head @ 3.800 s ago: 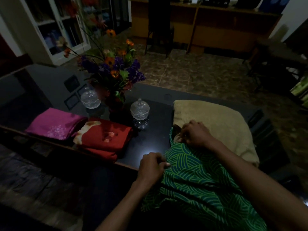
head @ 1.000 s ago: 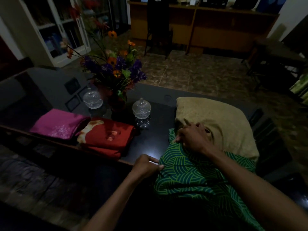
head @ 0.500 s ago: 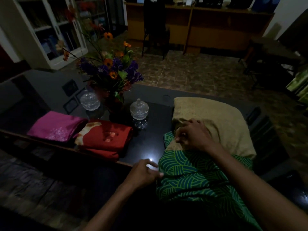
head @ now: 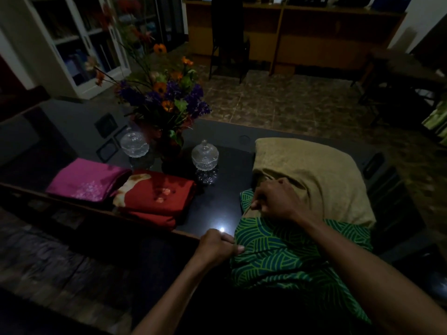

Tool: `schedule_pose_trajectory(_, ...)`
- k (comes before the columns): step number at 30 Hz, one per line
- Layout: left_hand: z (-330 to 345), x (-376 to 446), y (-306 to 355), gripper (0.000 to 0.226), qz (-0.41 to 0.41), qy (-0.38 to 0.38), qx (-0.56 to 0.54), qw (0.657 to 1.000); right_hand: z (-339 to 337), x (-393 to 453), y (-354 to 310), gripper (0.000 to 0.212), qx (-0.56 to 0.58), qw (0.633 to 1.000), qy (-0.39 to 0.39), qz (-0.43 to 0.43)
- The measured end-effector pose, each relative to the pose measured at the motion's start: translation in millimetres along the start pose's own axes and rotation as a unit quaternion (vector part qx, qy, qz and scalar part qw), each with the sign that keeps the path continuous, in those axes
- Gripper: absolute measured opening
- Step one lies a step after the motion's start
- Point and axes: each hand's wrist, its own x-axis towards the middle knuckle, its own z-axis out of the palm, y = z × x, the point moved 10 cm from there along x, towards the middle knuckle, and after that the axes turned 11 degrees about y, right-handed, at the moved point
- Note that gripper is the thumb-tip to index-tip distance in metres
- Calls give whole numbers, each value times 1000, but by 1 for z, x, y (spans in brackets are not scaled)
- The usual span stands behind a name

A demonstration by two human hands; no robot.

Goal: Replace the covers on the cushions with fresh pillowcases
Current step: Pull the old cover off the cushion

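Scene: dim room, a person leaning over a dark glossy bench [head: 225, 189], both arms reaching in from below.
Cushion [head: 314, 175]: tan, lying on the right part of the bench, its far half bare, its near half inside a green patterned cover [head: 278, 252].
Cover position: bunched around the cushion's near end and trailing off the bench edge toward the person.
Left hand [head: 217, 245]: fingers curled, pinching the cover's left edge at the bench rim.
Right hand [head: 275, 199]: curled on the cover's open edge where green meets tan; I cannot tell whether it also grips the cushion.
Long axis: the cushion runs from the person away across the bench, tilting slightly right; the cover's mouth faces away from the person.
Spare covers: a folded pink one [head: 87, 180] and a folded red one [head: 157, 197] lie touching, well to the left.
Nearby: two lidded glass bowls [head: 205, 155] and a vase of flowers [head: 167, 110].
Risk: a hard tug could probably drag the whole cushion off the near edge.
Risk: a sideways sweep of fabric or elbow might knock the nearer glass bowl, which stands just left of the cushion.
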Motion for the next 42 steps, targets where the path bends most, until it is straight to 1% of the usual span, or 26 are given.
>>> schedule_pose_trajectory(3, 4, -12, 8, 28, 4, -14, -28, 1000, -12, 4, 18, 13, 18, 999, 11, 28)
schedule_pose_trajectory(5, 10, -18, 8, 30, 8, -32, -39, 999, -17, 6, 28, 7, 21, 999, 26, 38)
schedule_pose_trajectory(6, 17, -21, 5, 31, 8, -51, -45, 998, -18, 7, 31, 2, 20, 998, 40, 41)
schedule_pose_trajectory(8, 32, -33, -4, 33, 14, -83, -35, 996, -25, 8, 38, 5, 45, 994, 81, 57)
schedule_pose_trajectory(9, 37, -40, -10, 31, 16, -85, -26, 996, -27, 9, 41, 5, 66, 991, 93, 68)
schedule_pose_trajectory(11, 38, -46, -18, 28, 18, -80, -18, 996, -26, 11, 38, 8, 83, 991, 80, 68)
schedule_pose_trajectory(13, 29, -41, -18, 34, 18, -81, -23, 996, -23, 10, 25, 12, 74, 995, 54, 30)
schedule_pose_trajectory(14, 20, -34, -14, 44, 17, -70, -30, 997, -23, 8, 20, 13, 77, 996, 53, 10)
schedule_pose_trajectory(15, 6, -25, -6, 54, 19, -42, -32, 998, -26, 4, 18, 12, 90, 994, 62, 1)
schedule_pose_trajectory(17, -23, -8, 21, 67, 46, 37, -27, 998, -35, -10, 25, 14, 138, 986, 95, 13)
schedule_pose_trajectory(18, -32, -2, 40, 71, 71, 64, -20, 995, -40, -20, 33, 16, 160, 980, 120, 24)
schedule_pose_trajectory(20, -33, 7, 80, 78, 126, 83, 13, 988, -51, -48, 48, 24, 178, 968, 169, 51)
schedule_pose_trajectory(22, -16, 13, 113, 86, 167, 68, 79, 980, -54, -83, 57, 33, 188, 961, 189, 73)
schedule_pose_trajectory(23, -3, 15, 126, 87, 182, 53, 116, 975, -51, -100, 57, 37, 187, 962, 183, 74)
schedule_pose_trajectory(25, 21, 16, 138, 82, 195, 27, 162, 967, -41, -132, 49, 43, 175, 971, 146, 68)
schedule_pose_trajectory(27, 29, 18, 141, 78, 201, 48, 189, 960, -29, -153, 40, 44, 155, 979, 125, 50)
schedule_pose_trajectory(30, 25, 20, 139, 61, 218, 87, 213, 948, -24, -161, 31, 29, 135, 978, 152, 44)
schedule_pose_trajectory(33, 15, 21, 137, 49, 230, 112, 220, 941, -24, -162, 14, 18, 91, 981, 170, -5)
schedule_pose_trajectory(34, 12, 22, 136, 48, 234, 116, 221, 940, -22, -167, 11, 15, 77, 983, 162, -29)
schedule_pose_trajectory(36, 10, 23, 132, 47, 237, 120, 222, 938, -13, -186, 8, 15, 48, 990, 119, -60)
schedule_pose_trajectory(38, 9, 21, 127, 49, 234, 117, 218, 940, -5, -206, 13, 18, 29, 995, 78, -54)
schedule_pose_trajectory(40, 9, 11, 124, 56, 244, 127, 223, 935, -10, -216, 15, 23, 18, 996, 78, -36)
schedule_pose_trajectory(41, 8, 3, 127, 59, 276, 145, 223, 924, -16, -217, 14, 25, 20, 995, 93, -26)
schedule_pose_trajectory(42, 8, -10, 132, 60, 332, 164, 217, 903, -23, -217, 11, 27, 22, 993, 112, -18)
